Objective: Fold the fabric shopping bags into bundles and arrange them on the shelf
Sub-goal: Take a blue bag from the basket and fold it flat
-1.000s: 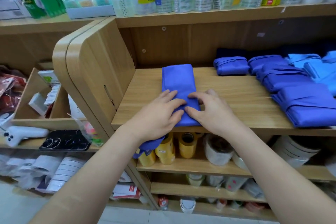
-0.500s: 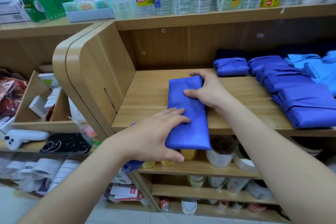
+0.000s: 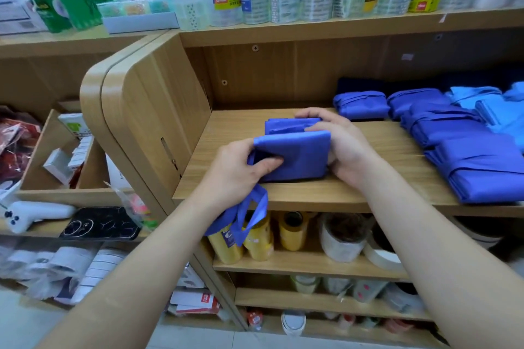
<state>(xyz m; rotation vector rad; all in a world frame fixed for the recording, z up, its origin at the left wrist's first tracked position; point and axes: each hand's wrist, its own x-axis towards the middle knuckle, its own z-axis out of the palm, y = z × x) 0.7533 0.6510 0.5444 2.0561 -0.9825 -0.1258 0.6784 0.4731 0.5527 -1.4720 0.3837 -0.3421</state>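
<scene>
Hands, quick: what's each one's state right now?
Left hand: closed, gripping the left end of the folded blue bag.
Right hand: closed, gripping the same bag's right end.

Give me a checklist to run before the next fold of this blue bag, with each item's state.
1. Left hand grips the bag: ok.
2. Right hand grips its other side: ok.
3. Bag doubled over on the shelf: ok.
4. Handles tucked in: not ok, they hang over the shelf edge.
5. Bare shelf left of the finished bundles: ok.
6. Edges lined up underneath: cannot tell, the hands cover them.
</scene>
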